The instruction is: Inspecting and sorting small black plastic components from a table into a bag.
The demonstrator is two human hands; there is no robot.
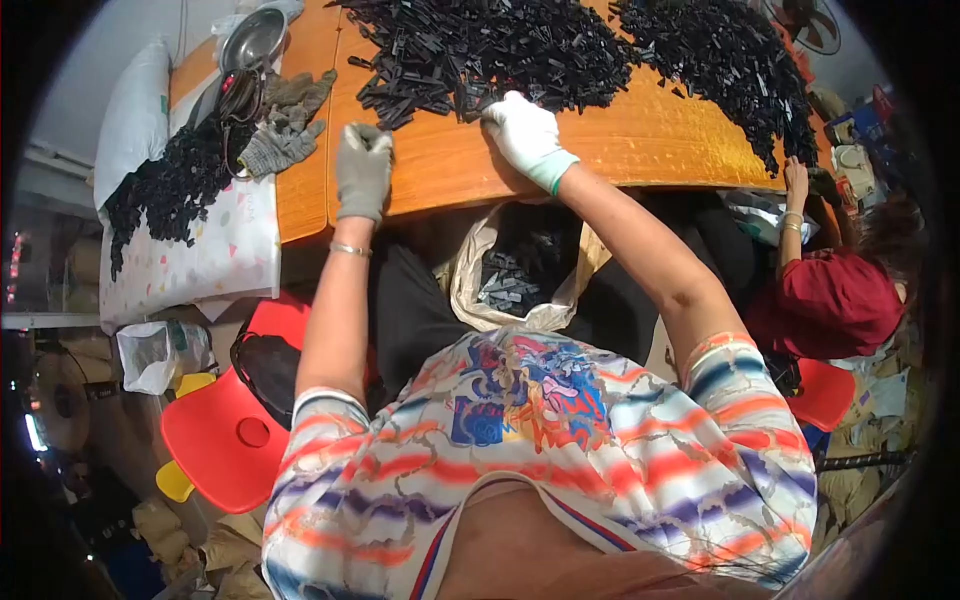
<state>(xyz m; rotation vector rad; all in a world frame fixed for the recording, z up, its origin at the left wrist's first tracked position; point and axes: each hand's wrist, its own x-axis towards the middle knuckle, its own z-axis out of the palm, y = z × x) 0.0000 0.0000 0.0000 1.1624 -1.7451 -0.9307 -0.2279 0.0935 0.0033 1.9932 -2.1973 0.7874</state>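
A large heap of small black plastic pieces lies on the orange wooden table before me. My left hand, in a grey glove, is held over the table at the heap's left front edge. Its fingers are curled closed, and whatever they hold is hidden. At the heap's near edge, my right hand wears a white glove with a green cuff. The bent fingers touch the pieces, but their tips are too covered to show what is gripped. Between my knees an open pale sack contains more black pieces.
At right, a person in a dark red top reaches to a second black heap. On the left are spare grey gloves, a metal bowl, another small black pile and a red chair.
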